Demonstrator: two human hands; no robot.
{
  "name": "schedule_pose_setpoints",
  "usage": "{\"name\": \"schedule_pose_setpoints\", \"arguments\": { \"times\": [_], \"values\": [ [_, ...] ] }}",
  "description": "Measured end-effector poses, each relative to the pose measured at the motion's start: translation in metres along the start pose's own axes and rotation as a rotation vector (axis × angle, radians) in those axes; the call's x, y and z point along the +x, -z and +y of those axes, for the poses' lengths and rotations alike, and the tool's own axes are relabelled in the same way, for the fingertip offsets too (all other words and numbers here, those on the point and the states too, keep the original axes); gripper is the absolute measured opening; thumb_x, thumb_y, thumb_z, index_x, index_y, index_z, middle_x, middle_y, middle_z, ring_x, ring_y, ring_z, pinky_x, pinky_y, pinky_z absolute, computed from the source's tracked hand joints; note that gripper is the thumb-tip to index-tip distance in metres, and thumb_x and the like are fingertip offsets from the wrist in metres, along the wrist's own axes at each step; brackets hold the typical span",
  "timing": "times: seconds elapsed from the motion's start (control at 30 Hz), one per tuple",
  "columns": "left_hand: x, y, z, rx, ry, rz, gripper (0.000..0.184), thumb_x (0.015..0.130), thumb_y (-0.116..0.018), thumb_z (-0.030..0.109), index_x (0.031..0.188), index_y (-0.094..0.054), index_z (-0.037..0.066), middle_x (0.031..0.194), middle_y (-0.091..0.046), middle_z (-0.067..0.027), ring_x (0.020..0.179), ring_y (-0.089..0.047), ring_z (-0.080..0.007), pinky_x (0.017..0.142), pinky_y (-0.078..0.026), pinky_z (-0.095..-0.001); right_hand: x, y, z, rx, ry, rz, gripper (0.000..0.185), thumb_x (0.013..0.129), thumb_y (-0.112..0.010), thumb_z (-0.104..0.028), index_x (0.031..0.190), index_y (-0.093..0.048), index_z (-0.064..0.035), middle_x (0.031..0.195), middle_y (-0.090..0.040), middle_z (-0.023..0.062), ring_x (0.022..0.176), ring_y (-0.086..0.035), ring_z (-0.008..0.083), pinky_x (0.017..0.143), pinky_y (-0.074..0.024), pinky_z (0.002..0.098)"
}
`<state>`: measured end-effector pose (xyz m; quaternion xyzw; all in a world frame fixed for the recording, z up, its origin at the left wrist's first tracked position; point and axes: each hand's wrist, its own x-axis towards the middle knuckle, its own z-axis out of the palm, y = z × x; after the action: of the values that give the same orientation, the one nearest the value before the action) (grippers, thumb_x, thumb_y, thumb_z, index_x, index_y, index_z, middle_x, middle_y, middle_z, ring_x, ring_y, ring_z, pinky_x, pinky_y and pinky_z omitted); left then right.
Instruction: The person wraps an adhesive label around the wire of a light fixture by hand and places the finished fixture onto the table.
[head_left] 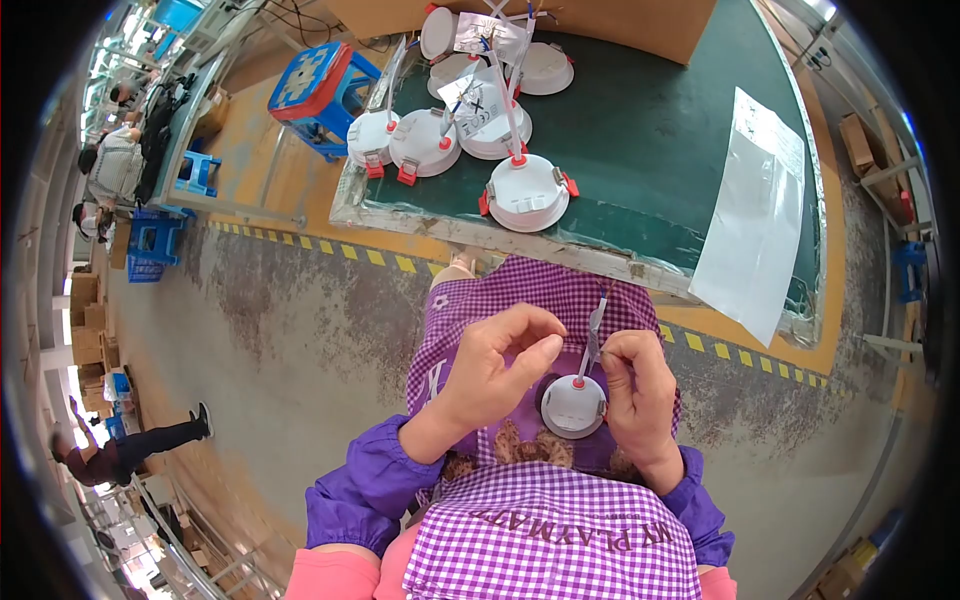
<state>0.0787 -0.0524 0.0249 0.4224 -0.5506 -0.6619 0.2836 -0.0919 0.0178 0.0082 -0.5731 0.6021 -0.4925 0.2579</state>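
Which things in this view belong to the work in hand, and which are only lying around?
Belonging to the work:
- white downlight on the lap
- its white cable, with a silver label
- probably the similar downlights on the green table
- perhaps the printed sheet

Apparently only lying around:
- red-and-blue stool
- blue stool
- cardboard boxes at far left

A single round lamp (573, 407), white and shallow like a thick disc, lies on the purple checked apron (545, 285) over the lap, its back face turned up; a red fitting (579, 382) sits at the far edge of that face; from it a pale cable (587, 362) rises, leaning slightly right; a silvery-grey strip (594, 330) runs along the cable; bare wire ends show at the tip.
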Motion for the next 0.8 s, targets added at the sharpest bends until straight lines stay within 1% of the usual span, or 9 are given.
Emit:
{"name": "schedule_pose_setpoints", "arguments": {
  "times": [0.1,0.13,0.23,0.27,0.37,0.47,0.57,0.67,0.8],
  "values": [
    [0.001,-0.006,0.020,0.425,-0.288,-0.079,0.023,0.081,-0.069,0.013,0.095,-0.056,-0.001,0.080,-0.058,-0.0058,0.073,-0.056,-0.0119,0.064,-0.048,-0.0256,-0.001,-0.004,-0.004,0.045,-0.018,-0.026,0.008,0.082,-0.060,-0.001,0.085,-0.053,-0.0013,0.079,-0.055,0.0114,0.072,-0.054,0.0255,0.065,-0.0444,0.0320],
    [0.002,-0.012,0.013,0.449,-0.336,-0.079,0.023,0.081,-0.070,0.017,0.089,-0.056,0.000,0.076,-0.055,-0.0060,0.069,-0.053,-0.0138,0.060,-0.046,-0.0273,-0.001,-0.004,-0.005,0.062,-0.021,-0.042,0.008,0.082,-0.060,-0.001,0.085,-0.053,-0.0013,0.079,-0.055,0.0115,0.071,-0.054,0.0253,0.064,-0.0445,0.0318],
    [0.003,-0.017,0.006,0.574,-0.381,-0.064,0.026,0.079,-0.071,0.020,0.087,-0.056,0.000,0.076,-0.055,-0.0077,0.066,-0.054,-0.0170,0.058,-0.044,-0.0295,-0.001,-0.004,-0.005,0.078,-0.041,-0.058,0.008,0.082,-0.060,-0.001,0.086,-0.053,-0.0012,0.080,-0.055,0.0116,0.071,-0.055,0.0251,0.064,-0.0446,0.0316],
    [0.003,-0.018,0.003,0.546,-0.396,-0.065,0.020,0.080,-0.069,0.015,0.084,-0.056,0.001,0.076,-0.056,-0.0092,0.066,-0.055,-0.0209,0.058,-0.044,-0.0304,-0.001,-0.004,-0.004,0.076,-0.048,-0.057,0.008,0.082,-0.060,-0.001,0.086,-0.053,-0.0012,0.080,-0.055,0.0116,0.071,-0.055,0.0251,0.064,-0.0446,0.0316],
    [0.003,-0.018,0.001,0.505,-0.434,-0.039,0.013,0.081,-0.066,0.009,0.085,-0.056,0.001,0.076,-0.056,-0.0098,0.067,-0.057,-0.0233,0.058,-0.044,-0.0314,-0.002,-0.003,-0.002,0.094,-0.071,-0.071,0.009,0.082,-0.060,0.000,0.086,-0.052,-0.0010,0.081,-0.055,0.0116,0.071,-0.055,0.0250,0.063,-0.0447,0.0316],
    [0.004,-0.016,0.005,0.498,-0.423,-0.065,0.009,0.081,-0.063,0.004,0.085,-0.056,0.002,0.077,-0.056,-0.0106,0.069,-0.057,-0.0266,0.059,-0.044,-0.0335,-0.002,-0.003,-0.003,0.116,-0.083,-0.086,0.009,0.081,-0.060,0.001,0.087,-0.052,-0.0010,0.081,-0.054,0.0118,0.071,-0.055,0.0257,0.064,-0.0446,0.0321],
    [0.006,-0.015,0.003,0.603,-0.561,-0.064,0.010,0.078,-0.064,0.003,0.085,-0.057,0.002,0.076,-0.056,-0.0108,0.069,-0.057,-0.0278,0.061,-0.045,-0.0355,-0.001,-0.003,0.000,0.026,-0.008,-0.061,0.009,0.082,-0.059,0.001,0.086,-0.052,-0.0011,0.081,-0.054,0.0119,0.072,-0.054,0.0265,0.064,-0.0445,0.0328],
    [0.009,-0.010,0.005,0.722,-0.657,-0.115,0.012,0.075,-0.065,0.001,0.084,-0.057,0.001,0.076,-0.056,-0.0107,0.069,-0.057,-0.0282,0.061,-0.045,-0.0359,0.000,-0.001,-0.001,-0.045,0.075,-0.042,0.008,0.082,-0.059,0.001,0.086,-0.052,-0.0011,0.081,-0.054,0.0121,0.073,-0.053,0.0274,0.065,-0.0444,0.0335],
    [0.009,-0.010,0.001,0.677,-0.679,-0.052,0.012,0.074,-0.066,0.001,0.083,-0.057,0.002,0.075,-0.057,-0.0096,0.068,-0.057,-0.0270,0.061,-0.045,-0.0352,-0.004,-0.002,0.003,0.007,-0.021,-0.009,0.007,0.083,-0.058,0.002,0.086,-0.052,-0.0008,0.081,-0.055,0.0120,0.074,-0.054,0.0252,0.065,-0.0447,0.0319]
  ]
}}
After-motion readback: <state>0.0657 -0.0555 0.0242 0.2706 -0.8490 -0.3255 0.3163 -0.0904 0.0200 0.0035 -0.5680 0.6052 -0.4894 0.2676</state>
